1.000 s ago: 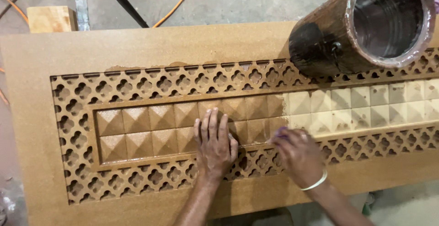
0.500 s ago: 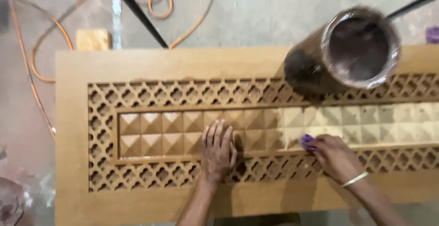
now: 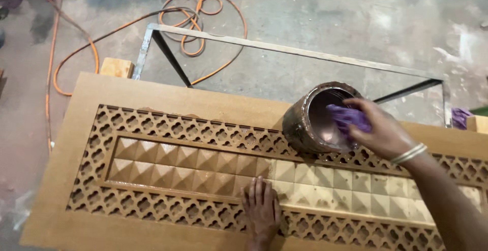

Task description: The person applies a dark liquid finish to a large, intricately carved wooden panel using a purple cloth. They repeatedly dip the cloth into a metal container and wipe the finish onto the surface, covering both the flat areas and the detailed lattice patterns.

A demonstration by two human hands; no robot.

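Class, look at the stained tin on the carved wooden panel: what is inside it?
Inside the tin: dark brownish liquid and the purple cloth held by the right hand. The bottom is hidden.

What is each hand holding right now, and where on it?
The right hand pinches a bunched purple cloth by its upper end, over the can. The left hand holds nothing; it lies flat on the carved panel.

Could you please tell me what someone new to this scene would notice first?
Probably the long carved wooden panel with its lattice border and rows of small pyramids, darker and glossy on the left, pale on the right. Next, the stained can standing on the panel's far edge, where the right hand presses a purple cloth into its mouth. The left hand lies flat near the panel's near edge.
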